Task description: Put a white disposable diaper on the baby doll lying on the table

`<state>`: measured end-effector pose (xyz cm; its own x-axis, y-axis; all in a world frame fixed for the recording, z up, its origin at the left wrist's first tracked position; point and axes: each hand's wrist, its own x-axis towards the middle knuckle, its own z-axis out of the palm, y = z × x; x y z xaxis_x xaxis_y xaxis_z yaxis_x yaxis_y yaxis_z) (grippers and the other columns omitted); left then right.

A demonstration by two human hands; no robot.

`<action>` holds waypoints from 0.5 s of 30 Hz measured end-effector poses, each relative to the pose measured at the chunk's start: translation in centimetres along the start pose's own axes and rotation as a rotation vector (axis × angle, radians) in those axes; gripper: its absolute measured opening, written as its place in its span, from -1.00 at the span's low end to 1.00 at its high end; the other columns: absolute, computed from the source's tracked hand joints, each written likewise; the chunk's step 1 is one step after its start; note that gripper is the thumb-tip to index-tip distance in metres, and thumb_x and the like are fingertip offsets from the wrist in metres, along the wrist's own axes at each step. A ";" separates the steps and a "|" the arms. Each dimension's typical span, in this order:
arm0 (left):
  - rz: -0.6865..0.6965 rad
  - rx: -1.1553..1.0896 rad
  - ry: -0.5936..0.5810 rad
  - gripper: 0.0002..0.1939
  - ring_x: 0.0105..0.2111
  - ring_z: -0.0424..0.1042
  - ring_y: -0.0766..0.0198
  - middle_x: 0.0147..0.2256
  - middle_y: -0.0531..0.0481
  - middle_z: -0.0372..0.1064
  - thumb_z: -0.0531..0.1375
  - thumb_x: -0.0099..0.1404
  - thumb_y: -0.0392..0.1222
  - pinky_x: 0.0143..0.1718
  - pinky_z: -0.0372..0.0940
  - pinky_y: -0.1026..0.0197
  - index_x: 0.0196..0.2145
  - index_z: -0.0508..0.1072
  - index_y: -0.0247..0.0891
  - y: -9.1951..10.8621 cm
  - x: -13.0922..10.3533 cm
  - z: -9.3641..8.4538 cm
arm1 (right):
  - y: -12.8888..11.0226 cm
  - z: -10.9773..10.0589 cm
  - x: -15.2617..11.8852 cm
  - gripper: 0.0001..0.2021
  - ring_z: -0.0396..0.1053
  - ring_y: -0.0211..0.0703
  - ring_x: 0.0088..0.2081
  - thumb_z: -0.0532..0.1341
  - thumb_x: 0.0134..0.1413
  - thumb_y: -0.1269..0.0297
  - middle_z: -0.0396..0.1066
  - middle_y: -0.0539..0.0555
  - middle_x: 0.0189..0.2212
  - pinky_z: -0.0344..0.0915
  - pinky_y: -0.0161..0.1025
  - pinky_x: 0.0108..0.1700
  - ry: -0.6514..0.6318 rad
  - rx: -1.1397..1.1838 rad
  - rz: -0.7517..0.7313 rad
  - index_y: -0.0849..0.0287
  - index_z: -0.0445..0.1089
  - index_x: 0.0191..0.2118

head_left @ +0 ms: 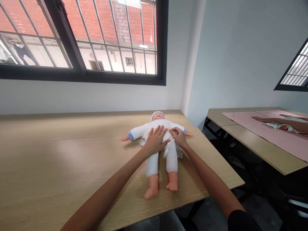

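Note:
A baby doll (157, 123) lies on its back on the wooden table, its head toward the wall and its bare feet toward me. It wears a white top with blue cuffs, a white cap and white leg coverings. Around its waist is a white diaper (169, 147) with ruffled edges. My left hand (156, 140) rests flat on the doll's belly, fingers spread. At the right side of the waist, my right hand (178, 136) has its fingers pinched together at the diaper's upper edge; what lies between the fingertips is too small to make out.
The wooden table (60, 160) extends far to the left, and its right edge is close to the doll. On another table at right, a person's hand (264, 119) reaches over a pink cloth (255, 130). A barred window is above.

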<state>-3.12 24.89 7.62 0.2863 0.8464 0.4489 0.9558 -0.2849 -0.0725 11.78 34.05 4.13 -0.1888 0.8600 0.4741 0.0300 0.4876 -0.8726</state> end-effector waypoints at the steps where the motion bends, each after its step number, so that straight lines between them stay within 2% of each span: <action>1: 0.004 0.007 0.005 -0.37 0.27 -0.06 -0.05 0.27 -0.28 -0.02 -0.15 0.36 0.14 0.20 -0.07 -0.22 0.21 0.12 -0.32 0.0 0.0 0.0 | 0.0 -0.1 0.0 -0.81 0.33 -0.21 -0.40 0.17 -0.08 0.17 0.43 0.02 -0.42 0.26 -0.26 -0.26 -0.002 0.012 0.018 0.19 0.39 -0.42; 4: 0.009 0.011 0.019 -0.39 0.27 -0.04 -0.04 0.26 -0.29 0.00 -0.12 0.35 0.12 0.20 -0.05 -0.21 0.20 0.15 -0.31 0.0 -0.1 0.0 | -0.1 -0.2 -0.2 -0.81 0.32 -0.22 -0.43 0.17 -0.09 0.15 0.42 0.01 -0.45 0.27 -0.26 -0.30 0.002 0.034 0.061 0.18 0.37 -0.41; 10: 0.008 0.014 0.019 -0.41 0.27 -0.03 -0.04 0.25 -0.29 0.01 -0.10 0.35 0.13 0.19 -0.03 -0.20 0.18 0.18 -0.28 0.0 -0.1 -0.2 | 0.5 -0.6 0.3 -0.83 0.35 -0.17 -0.32 0.12 -0.09 0.18 0.41 0.02 -0.43 0.28 -0.24 -0.22 0.049 0.061 0.069 0.16 0.34 -0.41; 13: 0.010 0.023 0.015 -0.41 0.26 -0.03 -0.06 0.26 -0.27 0.01 -0.11 0.35 0.13 0.18 -0.03 -0.22 0.18 0.18 -0.27 -0.1 -0.1 0.0 | 0.3 -2.0 0.6 -0.81 0.33 -0.20 -0.35 0.16 -0.10 0.15 0.39 0.00 -0.45 0.26 -0.24 -0.22 0.049 0.032 0.053 0.17 0.32 -0.44; 15: 0.010 0.024 0.020 -0.41 0.26 -0.03 -0.06 0.25 -0.26 0.02 -0.11 0.35 0.13 0.18 -0.03 -0.22 0.19 0.18 -0.26 -0.1 0.0 0.2 | -0.2 -3.8 0.4 -0.77 0.30 -0.23 -0.43 0.22 -0.13 0.10 0.35 -0.04 -0.54 0.25 -0.26 -0.29 -0.062 -0.014 0.061 0.18 0.31 -0.49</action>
<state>-3.26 24.97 7.48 0.2947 0.8346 0.4655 0.9543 -0.2823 -0.0981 15.41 34.89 4.99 -0.2470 0.8773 0.4116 0.0571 0.4371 -0.8976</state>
